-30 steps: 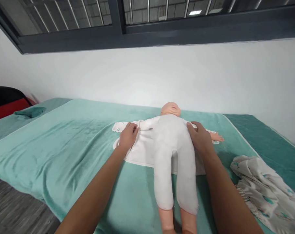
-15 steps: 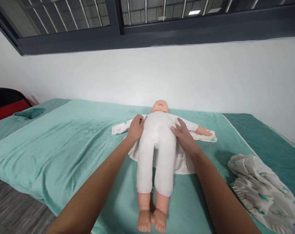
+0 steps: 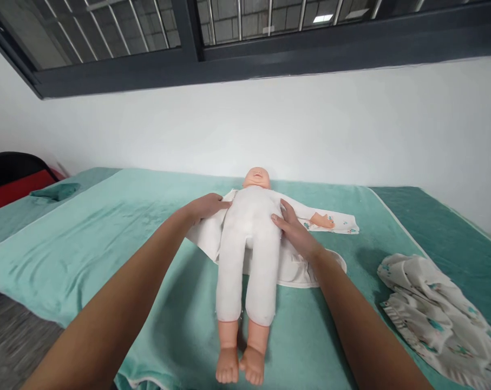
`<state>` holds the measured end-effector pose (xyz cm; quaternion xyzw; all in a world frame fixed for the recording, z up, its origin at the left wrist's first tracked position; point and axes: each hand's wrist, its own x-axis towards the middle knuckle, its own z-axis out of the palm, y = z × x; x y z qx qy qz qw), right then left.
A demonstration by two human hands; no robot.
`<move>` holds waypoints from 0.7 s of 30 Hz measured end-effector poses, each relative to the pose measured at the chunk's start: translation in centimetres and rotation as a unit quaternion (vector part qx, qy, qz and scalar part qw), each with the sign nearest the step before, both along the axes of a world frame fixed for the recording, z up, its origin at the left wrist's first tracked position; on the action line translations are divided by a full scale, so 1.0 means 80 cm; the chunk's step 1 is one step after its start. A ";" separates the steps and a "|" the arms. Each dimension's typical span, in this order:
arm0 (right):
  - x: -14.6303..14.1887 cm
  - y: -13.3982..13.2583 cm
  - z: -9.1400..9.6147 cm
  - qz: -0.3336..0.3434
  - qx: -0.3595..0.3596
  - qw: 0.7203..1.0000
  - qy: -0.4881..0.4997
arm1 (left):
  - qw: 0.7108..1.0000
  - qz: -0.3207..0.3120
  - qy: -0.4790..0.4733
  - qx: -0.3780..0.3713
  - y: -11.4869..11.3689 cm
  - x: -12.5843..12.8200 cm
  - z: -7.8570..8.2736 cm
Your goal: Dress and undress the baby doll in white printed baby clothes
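Note:
A baby doll (image 3: 251,233) in a white body lies face up, its bare feet toward me. Spread open beneath it is a white baby shirt (image 3: 298,273) with small printed figures. My left hand (image 3: 208,207) pinches the shirt's front at the doll's side, and the cloth there is lifted off the bed. On the other side, my right hand (image 3: 296,230) holds the doll's torso, thumb toward the front. The doll's hand on that side lies over the printed sleeve (image 3: 345,222). Its other arm is hidden behind my left hand and the cloth.
The bed has a green plush cover (image 3: 107,233). A crumpled printed white garment (image 3: 440,314) lies at the right. Behind the bed stand a white wall (image 3: 180,130) and a dark window frame (image 3: 310,51). A red and black object (image 3: 18,179) is at the far left.
My left hand has moved outward to the left, drawing the shirt's front away from the doll's side. My right hand stays at the torso. The doll appears slightly further left in view.

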<state>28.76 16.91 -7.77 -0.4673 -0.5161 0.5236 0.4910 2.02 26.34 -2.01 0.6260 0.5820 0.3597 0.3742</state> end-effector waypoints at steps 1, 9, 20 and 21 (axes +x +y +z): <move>0.000 0.001 -0.001 0.001 0.006 1.000 0.000 | 0.999 -0.032 -0.003 -0.043 -0.004 0.000 0.009; -0.004 -0.005 0.006 -0.007 0.009 1.000 -0.002 | 0.985 -0.149 0.040 0.074 -0.063 0.069 0.045; 0.002 -0.003 0.003 -0.018 -0.008 0.998 -0.053 | 0.976 -0.098 0.048 0.189 -0.135 0.039 -0.023; 0.003 -0.003 0.003 -0.019 -0.010 0.998 -0.059 | 0.972 -0.033 0.067 0.224 -0.125 0.024 -0.038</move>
